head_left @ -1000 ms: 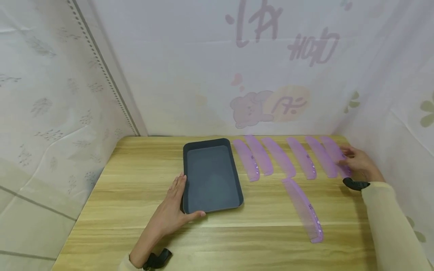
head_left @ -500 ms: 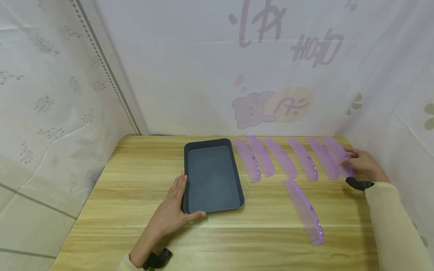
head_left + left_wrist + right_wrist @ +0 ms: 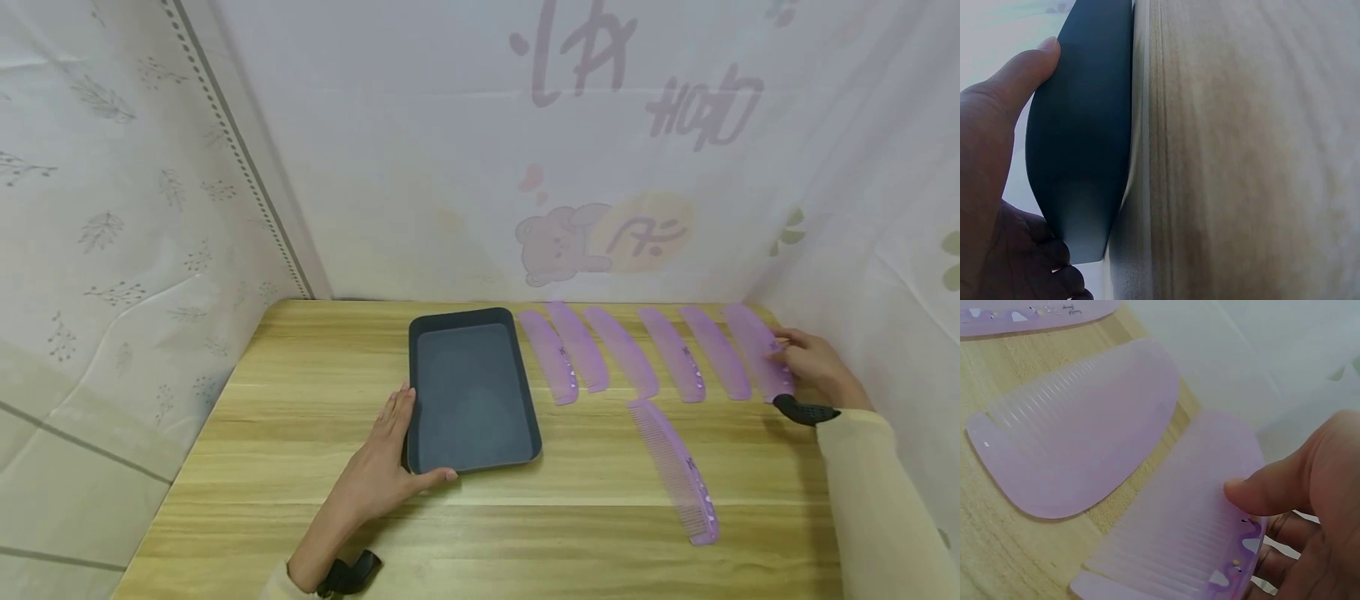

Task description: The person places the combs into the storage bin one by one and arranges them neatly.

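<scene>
In the head view, my left hand [image 3: 380, 468] rests against the near left corner of a dark grey rectangular tray [image 3: 474, 400], fingers along its left side and thumb at the front edge. The left wrist view shows the tray's outer wall [image 3: 1085, 125] between thumb and fingers. My right hand [image 3: 813, 364] pinches the rightmost translucent purple comb [image 3: 753, 350] by its outer edge. Up close, the thumb [image 3: 1250, 494] lies on top of this comb [image 3: 1185, 506], and the other fingers are at its printed edge. A second comb [image 3: 1085, 431] lies beside it, apart.
Several more purple combs [image 3: 617, 350] stand in a slanting row along the back of the wooden table [image 3: 300, 400], right of the tray. One comb [image 3: 678, 471] lies nearer, in front of the row. Printed cloth curtains [image 3: 420, 150] surround the table's back and sides.
My right hand has shifted a little to the right with the rightmost comb, widening its gap from the neighbouring comb. The left hand and tray stay together; the view has shifted slightly.
</scene>
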`<action>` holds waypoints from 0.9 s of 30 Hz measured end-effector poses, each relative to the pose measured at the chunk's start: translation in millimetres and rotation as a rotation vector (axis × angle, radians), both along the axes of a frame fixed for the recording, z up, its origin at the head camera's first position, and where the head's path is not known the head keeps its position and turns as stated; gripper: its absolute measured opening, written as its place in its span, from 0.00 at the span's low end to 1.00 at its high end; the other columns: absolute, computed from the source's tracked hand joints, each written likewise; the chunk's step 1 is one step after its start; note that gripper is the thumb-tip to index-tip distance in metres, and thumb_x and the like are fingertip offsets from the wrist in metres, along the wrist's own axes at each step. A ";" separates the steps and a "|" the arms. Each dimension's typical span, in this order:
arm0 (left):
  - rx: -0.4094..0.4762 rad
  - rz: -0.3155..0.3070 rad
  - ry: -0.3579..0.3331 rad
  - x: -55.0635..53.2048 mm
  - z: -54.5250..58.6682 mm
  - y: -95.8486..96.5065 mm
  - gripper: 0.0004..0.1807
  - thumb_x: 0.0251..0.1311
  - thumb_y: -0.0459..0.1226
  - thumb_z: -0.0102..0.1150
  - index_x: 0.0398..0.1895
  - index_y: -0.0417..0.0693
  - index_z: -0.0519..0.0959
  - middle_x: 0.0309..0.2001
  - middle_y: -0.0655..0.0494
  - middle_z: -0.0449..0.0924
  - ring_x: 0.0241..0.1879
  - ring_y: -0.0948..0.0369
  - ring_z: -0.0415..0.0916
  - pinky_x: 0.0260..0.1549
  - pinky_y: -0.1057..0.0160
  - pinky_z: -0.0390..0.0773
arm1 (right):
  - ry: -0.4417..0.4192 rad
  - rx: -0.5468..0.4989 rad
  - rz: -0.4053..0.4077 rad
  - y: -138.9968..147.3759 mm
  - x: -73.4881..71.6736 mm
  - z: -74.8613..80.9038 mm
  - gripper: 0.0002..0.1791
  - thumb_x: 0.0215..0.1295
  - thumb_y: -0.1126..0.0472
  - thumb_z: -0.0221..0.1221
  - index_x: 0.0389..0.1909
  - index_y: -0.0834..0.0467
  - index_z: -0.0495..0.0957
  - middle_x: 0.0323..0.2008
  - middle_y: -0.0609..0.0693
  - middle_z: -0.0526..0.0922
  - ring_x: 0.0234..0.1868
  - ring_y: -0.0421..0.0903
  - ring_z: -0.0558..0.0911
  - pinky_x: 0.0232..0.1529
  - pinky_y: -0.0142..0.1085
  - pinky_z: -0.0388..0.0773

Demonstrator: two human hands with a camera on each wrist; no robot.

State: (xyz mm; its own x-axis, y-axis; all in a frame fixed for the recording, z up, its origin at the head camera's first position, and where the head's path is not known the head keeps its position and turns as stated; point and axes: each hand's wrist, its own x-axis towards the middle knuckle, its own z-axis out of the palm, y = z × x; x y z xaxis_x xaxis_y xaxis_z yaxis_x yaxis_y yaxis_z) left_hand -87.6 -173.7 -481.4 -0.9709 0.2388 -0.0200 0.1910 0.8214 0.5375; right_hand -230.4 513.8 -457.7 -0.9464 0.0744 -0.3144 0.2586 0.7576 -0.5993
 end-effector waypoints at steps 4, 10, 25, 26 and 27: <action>0.001 0.001 -0.002 0.4 0.1 0.2 0.74 0.44 0.77 0.63 0.84 0.48 0.40 0.85 0.53 0.35 0.84 0.47 0.37 0.74 0.37 0.61 | 0.022 -0.021 -0.012 -2.2 3.2 -0.5 0.38 0.78 0.54 0.48 0.78 0.72 0.50 0.67 0.78 0.64 0.37 0.29 0.75 0.36 0.31 0.82; 0.000 0.004 -0.003 0.3 -1.6 0.0 0.74 0.44 0.78 0.62 0.85 0.50 0.40 0.85 0.54 0.35 0.84 0.48 0.37 0.73 0.36 0.63 | 0.056 -0.055 -0.033 -6.9 6.8 -1.0 0.37 0.79 0.53 0.49 0.77 0.73 0.53 0.56 0.69 0.73 0.36 0.29 0.77 0.35 0.32 0.84; 0.006 0.003 0.007 0.6 -3.1 -0.8 0.74 0.44 0.79 0.61 0.85 0.51 0.39 0.85 0.54 0.36 0.84 0.49 0.37 0.70 0.36 0.66 | 0.083 -0.346 -0.045 -28.9 16.7 1.2 0.27 0.76 0.56 0.59 0.70 0.54 0.62 0.36 0.22 0.80 0.38 0.29 0.83 0.40 0.30 0.85; 0.007 0.003 0.005 0.5 -3.0 -0.9 0.74 0.44 0.79 0.61 0.85 0.51 0.39 0.85 0.54 0.35 0.84 0.49 0.37 0.70 0.36 0.67 | 0.091 -0.366 -0.040 -30.9 17.6 0.7 0.24 0.76 0.56 0.59 0.68 0.51 0.64 0.37 0.23 0.80 0.39 0.29 0.83 0.40 0.30 0.85; 0.008 0.002 0.004 0.5 -3.0 -1.0 0.74 0.44 0.79 0.60 0.85 0.51 0.39 0.85 0.54 0.35 0.84 0.49 0.37 0.70 0.36 0.67 | 0.099 -0.392 -0.035 -33.1 18.5 0.2 0.22 0.76 0.58 0.59 0.65 0.47 0.65 0.38 0.25 0.81 0.39 0.30 0.84 0.40 0.30 0.86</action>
